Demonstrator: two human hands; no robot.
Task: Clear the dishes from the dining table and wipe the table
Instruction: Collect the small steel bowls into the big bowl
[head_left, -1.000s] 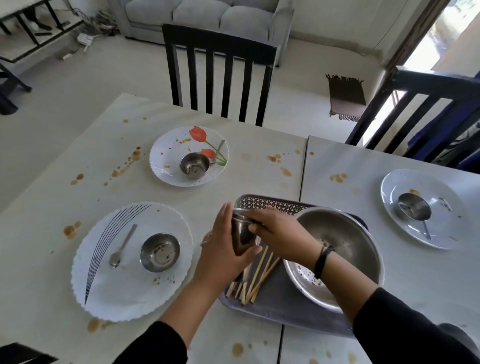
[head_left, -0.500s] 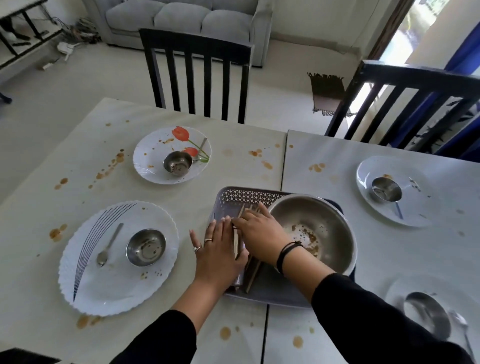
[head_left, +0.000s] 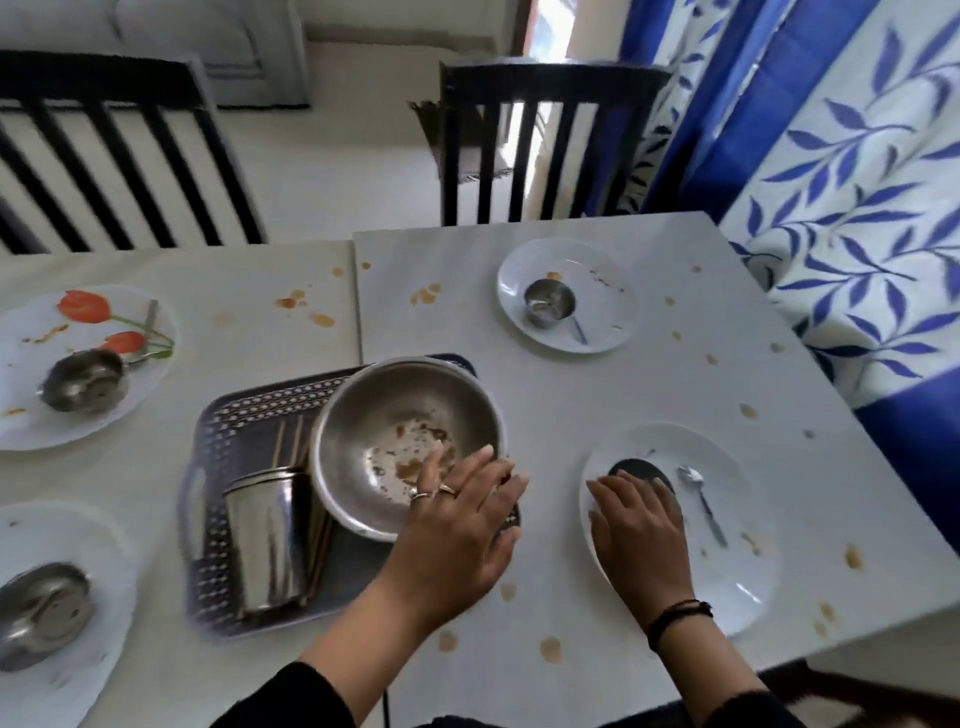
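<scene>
The left hand (head_left: 457, 525) is lying open, fingers straight and a little spread, with two rings showing. Its fingertips are reaching over the near right rim of the big steel bowl (head_left: 405, 441); the blur is hiding whether they are touching it. The right hand (head_left: 639, 535) is resting flat on the near right plate (head_left: 727, 571), fingers together and nearly straight, holding nothing. Its fingertips are covering the near side of a small dark bowl (head_left: 641, 467). A spoon (head_left: 701, 499) is lying just to the right of that hand on the same plate.

The big bowl is sitting on the right part of a grey tray (head_left: 208, 467), beside a steel cup (head_left: 267, 540) and chopsticks (head_left: 291, 441). Three more plates with small steel bowls are standing on the stained counter (head_left: 597, 395): far right (head_left: 597, 322), far left (head_left: 31, 426) and near left (head_left: 109, 618).
</scene>
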